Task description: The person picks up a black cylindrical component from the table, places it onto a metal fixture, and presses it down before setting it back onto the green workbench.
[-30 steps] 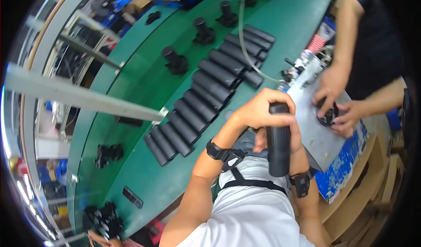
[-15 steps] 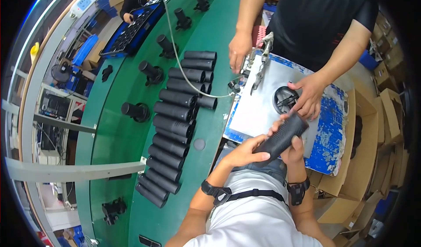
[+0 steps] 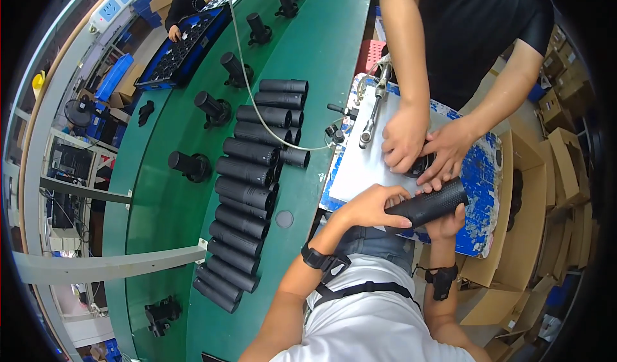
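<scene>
Your left grip (image 3: 378,208) and right grip (image 3: 446,226) clasp opposite ends of a matte black cylinder (image 3: 429,205), tilted above a scuffed blue table's (image 3: 481,224) near edge. Just beyond, a co-worker's bare hands (image 3: 406,138) crowd a round black part (image 3: 421,165), in the way. Leftward, similar black cylinders (image 3: 244,169) line a green table (image 3: 305,195). Yours has a dotted right end.

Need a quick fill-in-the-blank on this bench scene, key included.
1. The left hand and right hand hold a tube coloured ____.
2. The row of dark cylinders lies on a bench coloured ____.
3. In the picture, the open cardboard box beside the worn blue board stands to the board's ____.

Missing words: black; green; right
</scene>
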A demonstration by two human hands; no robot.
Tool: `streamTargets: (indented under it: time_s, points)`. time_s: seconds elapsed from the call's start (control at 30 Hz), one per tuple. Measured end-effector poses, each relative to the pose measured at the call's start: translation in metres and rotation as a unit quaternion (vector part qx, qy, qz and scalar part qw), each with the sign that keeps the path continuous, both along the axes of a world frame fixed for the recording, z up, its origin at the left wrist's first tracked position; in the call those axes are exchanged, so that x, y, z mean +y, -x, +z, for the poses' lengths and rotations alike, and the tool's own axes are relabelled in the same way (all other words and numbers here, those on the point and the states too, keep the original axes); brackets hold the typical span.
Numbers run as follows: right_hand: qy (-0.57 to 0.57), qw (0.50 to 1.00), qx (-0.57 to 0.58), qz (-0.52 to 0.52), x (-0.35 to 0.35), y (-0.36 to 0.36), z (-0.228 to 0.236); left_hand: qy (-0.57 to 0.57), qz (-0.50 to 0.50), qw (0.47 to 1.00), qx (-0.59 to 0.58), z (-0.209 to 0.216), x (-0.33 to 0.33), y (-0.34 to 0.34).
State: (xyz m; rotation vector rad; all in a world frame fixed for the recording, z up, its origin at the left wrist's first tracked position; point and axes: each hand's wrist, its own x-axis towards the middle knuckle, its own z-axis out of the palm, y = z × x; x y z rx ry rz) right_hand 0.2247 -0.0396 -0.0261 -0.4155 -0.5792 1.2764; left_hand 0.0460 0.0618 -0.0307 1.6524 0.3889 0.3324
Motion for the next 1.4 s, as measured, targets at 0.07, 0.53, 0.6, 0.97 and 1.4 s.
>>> streamTargets:
  time_s: [0.07,0.53,0.6,0.97,1.4]
  points:
    - [-0.013,1.0,-0.015,0.009,0.001,-0.003,0.002,-0.002,0.007,1.0,-0.012,-0.002,0.0,-0.001]
    - [-0.121,0.987,-0.088,0.052,0.008,-0.034,0.018,-0.109,0.022,0.987,-0.118,-0.016,-0.007,0.008]
    - [-0.17,0.974,-0.136,0.071,0.025,-0.043,0.025,-0.095,0.004,0.986,-0.138,-0.022,0.0,0.008]
    - [-0.035,0.854,-0.464,-0.234,0.085,-0.044,0.052,0.045,0.102,0.983,-0.146,-0.019,0.0,0.006]
    - [0.045,0.768,-0.524,-0.366,0.113,0.0,0.017,0.068,0.116,0.983,-0.126,-0.016,-0.006,0.009]
